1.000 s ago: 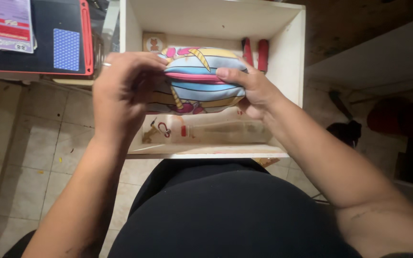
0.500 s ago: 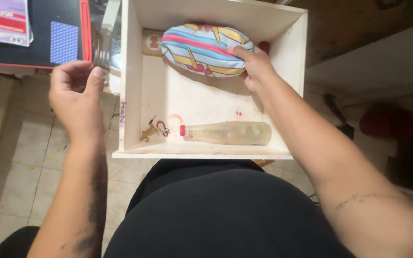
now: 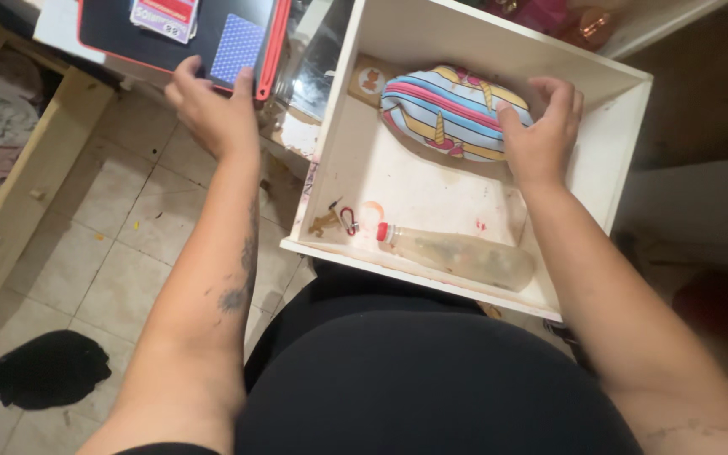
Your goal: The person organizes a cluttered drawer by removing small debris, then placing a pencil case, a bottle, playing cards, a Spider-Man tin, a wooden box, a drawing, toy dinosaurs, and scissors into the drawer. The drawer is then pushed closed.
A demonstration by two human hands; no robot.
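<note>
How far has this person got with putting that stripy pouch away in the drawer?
Done: the striped pouch lies at the back of the white drawer, beyond a plastic bottle. In hand: the right hand rests on the pouch; the left hand touches a red-edged tablet. Left: the drawer stands open.

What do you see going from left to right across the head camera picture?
Black cloth on the floor → left hand → small key clip → striped pouch → right hand, all but the first two inside the white drawer.
</note>
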